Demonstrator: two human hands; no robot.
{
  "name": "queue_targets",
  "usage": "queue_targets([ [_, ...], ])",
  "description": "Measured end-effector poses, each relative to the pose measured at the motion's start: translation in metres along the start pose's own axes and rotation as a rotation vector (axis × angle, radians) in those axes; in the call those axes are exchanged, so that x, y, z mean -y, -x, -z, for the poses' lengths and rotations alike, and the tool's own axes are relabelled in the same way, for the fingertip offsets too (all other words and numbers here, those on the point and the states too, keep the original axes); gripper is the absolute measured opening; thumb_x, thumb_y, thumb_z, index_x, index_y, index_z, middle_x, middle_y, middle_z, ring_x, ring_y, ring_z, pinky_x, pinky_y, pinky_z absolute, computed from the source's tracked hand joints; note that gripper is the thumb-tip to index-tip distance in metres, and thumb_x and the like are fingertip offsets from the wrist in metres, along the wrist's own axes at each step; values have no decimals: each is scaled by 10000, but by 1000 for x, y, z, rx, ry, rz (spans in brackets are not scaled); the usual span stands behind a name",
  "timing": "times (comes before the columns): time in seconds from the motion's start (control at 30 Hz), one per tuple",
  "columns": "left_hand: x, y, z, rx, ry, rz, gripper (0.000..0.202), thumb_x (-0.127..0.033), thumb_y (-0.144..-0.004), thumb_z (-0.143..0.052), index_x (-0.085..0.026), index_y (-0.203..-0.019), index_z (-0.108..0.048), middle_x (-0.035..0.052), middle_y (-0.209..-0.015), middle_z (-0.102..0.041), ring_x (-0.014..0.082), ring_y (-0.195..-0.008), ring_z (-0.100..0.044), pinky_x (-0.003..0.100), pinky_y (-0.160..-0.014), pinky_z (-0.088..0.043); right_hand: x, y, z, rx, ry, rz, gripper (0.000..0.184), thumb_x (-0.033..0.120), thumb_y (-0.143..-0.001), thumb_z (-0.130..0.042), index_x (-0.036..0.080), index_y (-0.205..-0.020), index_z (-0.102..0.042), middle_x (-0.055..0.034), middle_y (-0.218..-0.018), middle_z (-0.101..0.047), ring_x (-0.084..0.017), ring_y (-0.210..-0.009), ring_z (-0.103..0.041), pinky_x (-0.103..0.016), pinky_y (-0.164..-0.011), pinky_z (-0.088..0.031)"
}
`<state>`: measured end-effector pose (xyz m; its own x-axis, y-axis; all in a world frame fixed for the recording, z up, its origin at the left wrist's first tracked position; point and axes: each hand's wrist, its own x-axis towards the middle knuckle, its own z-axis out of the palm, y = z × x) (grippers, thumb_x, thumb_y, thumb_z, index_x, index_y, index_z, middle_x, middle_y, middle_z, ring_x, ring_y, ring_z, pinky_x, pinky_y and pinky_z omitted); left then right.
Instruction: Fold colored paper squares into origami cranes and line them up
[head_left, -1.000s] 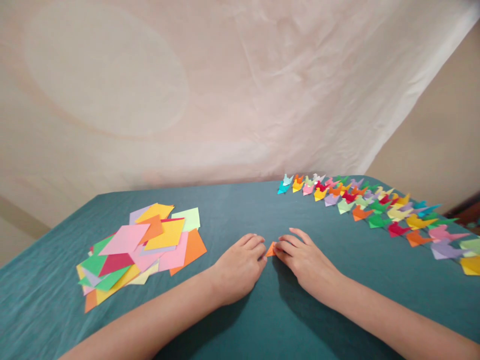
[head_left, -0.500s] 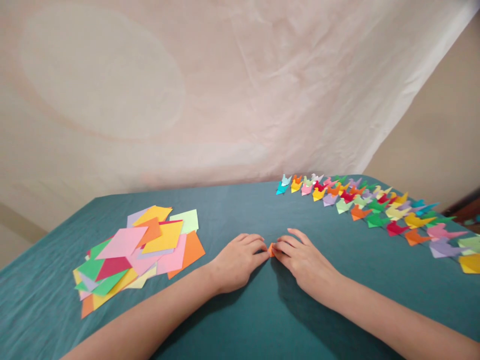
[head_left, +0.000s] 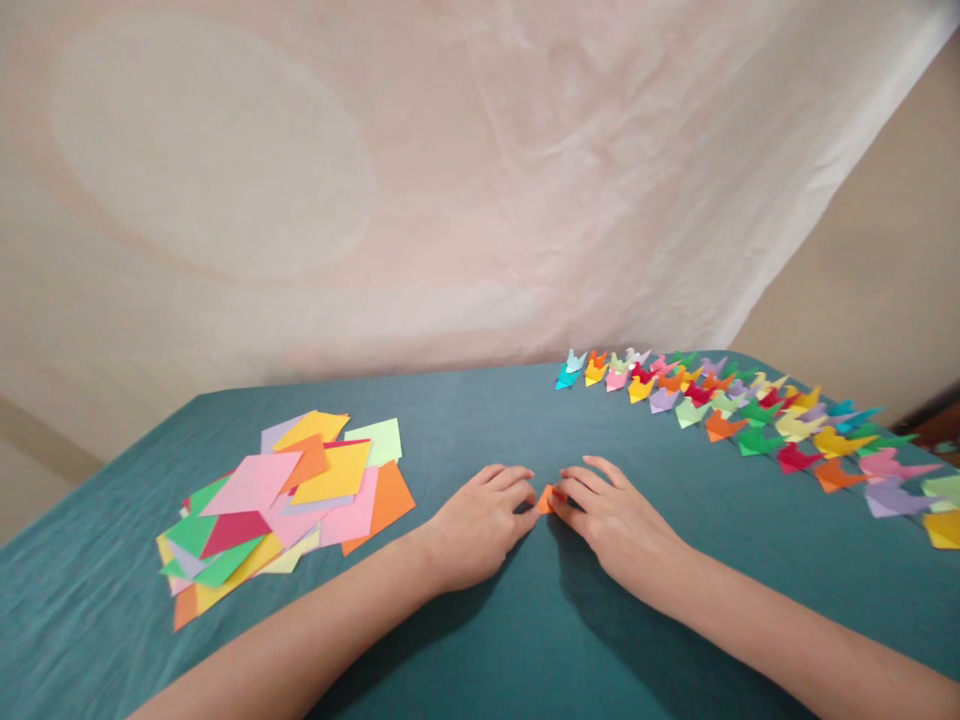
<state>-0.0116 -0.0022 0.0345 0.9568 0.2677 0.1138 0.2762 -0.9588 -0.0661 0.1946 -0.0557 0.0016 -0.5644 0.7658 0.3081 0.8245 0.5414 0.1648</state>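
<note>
The left hand (head_left: 480, 530) has drawn in toward the small folded orange paper (head_left: 545, 500) over the last second, so that less of it shows between the two sets of fingers; the paper looks to be still in work rather than finished; the right hand (head_left: 611, 515) has thumb and fingers nearly closed on its right side; the left's fingers are curled, though whether they pinch or merely touch cannot be told; the paper sits low over the green cloth (head_left: 480, 410), between the loose sheets (head_left: 255, 485) and the paper birds (head_left: 759, 440).
</note>
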Motion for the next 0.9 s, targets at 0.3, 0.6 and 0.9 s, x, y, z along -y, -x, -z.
queue_targets([
  [0.3,3,-2,-4,-29,34,-25,226,-147,-850,-478,-164,-1007,-639,88,-1048,-586,232,-1185,-410,367,-981,-339,-4,1,6,11,17,-15,195,84,-830,-518,153,-935,-667,-52,-890,-626,-190,-930,-534,-427,-989,-292],
  [0.6,-1,-10,-11,-91,261,260,191,-139,-780,-514,-167,-946,-605,56,-966,-598,195,-972,-525,335,-869,-419,-2,-1,-7,-84,-95,-73,189,86,-818,-529,161,-898,-683,-54,-832,-611,-179,-874,-531,-371,-947,-341],
  [0.9,19,-38,-21,-86,462,331,268,-364,-777,-607,-149,-935,-578,65,-924,-571,193,-898,-527,313,-795,-447,-8,0,-13,-216,-325,-186,238,40,-799,-502,200,-838,-673,-21,-860,-615,-140,-832,-544,-312,-810,-402],
])
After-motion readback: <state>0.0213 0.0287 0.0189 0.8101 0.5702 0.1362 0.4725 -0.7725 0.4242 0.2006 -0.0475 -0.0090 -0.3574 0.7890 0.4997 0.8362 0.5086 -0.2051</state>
